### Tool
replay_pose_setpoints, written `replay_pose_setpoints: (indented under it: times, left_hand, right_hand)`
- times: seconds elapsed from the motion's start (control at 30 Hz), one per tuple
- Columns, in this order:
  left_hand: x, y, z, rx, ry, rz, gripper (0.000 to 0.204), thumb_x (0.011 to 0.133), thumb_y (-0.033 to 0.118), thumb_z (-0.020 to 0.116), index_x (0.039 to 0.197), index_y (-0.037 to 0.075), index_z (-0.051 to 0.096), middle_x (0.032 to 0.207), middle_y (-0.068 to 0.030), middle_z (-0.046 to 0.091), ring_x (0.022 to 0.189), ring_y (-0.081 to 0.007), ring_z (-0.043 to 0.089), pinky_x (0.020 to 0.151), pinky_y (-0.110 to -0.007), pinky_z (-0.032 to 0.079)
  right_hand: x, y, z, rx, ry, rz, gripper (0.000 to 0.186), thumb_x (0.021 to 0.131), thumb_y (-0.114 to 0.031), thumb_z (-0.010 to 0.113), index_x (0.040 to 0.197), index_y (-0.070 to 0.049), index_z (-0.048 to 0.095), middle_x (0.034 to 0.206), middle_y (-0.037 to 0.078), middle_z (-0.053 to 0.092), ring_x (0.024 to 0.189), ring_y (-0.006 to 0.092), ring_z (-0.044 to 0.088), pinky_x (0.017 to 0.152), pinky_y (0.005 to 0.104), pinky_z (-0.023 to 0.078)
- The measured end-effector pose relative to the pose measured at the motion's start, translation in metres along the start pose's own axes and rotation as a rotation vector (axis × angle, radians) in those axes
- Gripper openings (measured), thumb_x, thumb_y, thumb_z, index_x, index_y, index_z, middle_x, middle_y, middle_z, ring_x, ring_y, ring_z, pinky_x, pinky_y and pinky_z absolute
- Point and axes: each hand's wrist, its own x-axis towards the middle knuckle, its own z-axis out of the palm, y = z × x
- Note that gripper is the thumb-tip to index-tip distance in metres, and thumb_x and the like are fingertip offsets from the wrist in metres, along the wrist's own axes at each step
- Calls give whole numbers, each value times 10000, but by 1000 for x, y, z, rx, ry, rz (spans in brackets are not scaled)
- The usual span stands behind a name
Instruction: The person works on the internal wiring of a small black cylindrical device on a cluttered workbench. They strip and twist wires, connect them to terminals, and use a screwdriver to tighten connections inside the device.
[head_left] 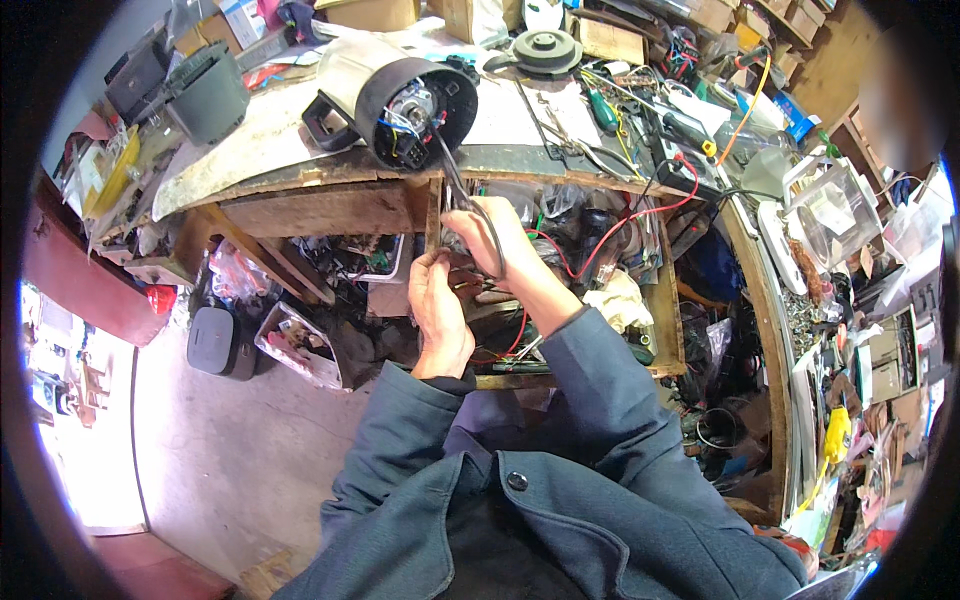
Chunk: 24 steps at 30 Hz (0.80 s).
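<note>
Workbench (pixel 510 159) (cluttered) bears appliance (pixel 375 90); right hand (pixel 516 250) holds dark loop (pixel 459 190)

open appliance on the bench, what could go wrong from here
The jug-shaped appliance lies near the bench edge, so it might roll off. The long dark item in the right hand reaches its open base and could snag the thin wires. Anything slipping from the left hand might vanish into the cluttered drawer.

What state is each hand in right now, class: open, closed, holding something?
Left hand: fingers bent; whether it grips anything cannot be told.
Right hand: curled closed, apparently around the black cord.
</note>
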Motion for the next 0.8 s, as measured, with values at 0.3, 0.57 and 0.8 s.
replay_pose_setpoints:
  times: [0.3, 0.57, 0.8]
  left_hand:
    - [1, -1, -1, -55, -34, -68, 112, 1029, 136, 546, 1115, 71, 575, 872, -85, 683, 665, -160, 637, 568, -300, 524]
    - [3, -6, 0, -10, -89, -71, 108, 1030, 148, 548, 1108, 79, 577, 843, -76, 683, 667, -159, 634, 557, -301, 519]
    - [2, -1, 2, 23, -61, -93, 115, 1027, 143, 548, 1103, 64, 581, 821, -75, 674, 672, -163, 635, 561, -308, 523]
  right_hand:
    - [9, -23, -138, -392, 291, -58, 295, 798, -240, 726, 877, 40, 674, 708, 139, 674, 665, 227, 648, 646, 384, 515]
    - [70, -40, -208, -1326, 420, -4, 273, 786, -227, 707, 927, 7, 721, 965, 267, 707, 929, 409, 703, 837, 477, 565]
    - [79, -46, -97, -881, 283, -634, 116, 854, -114, 730, 965, -94, 755, 924, 127, 689, 866, 333, 682, 773, 434, 549]
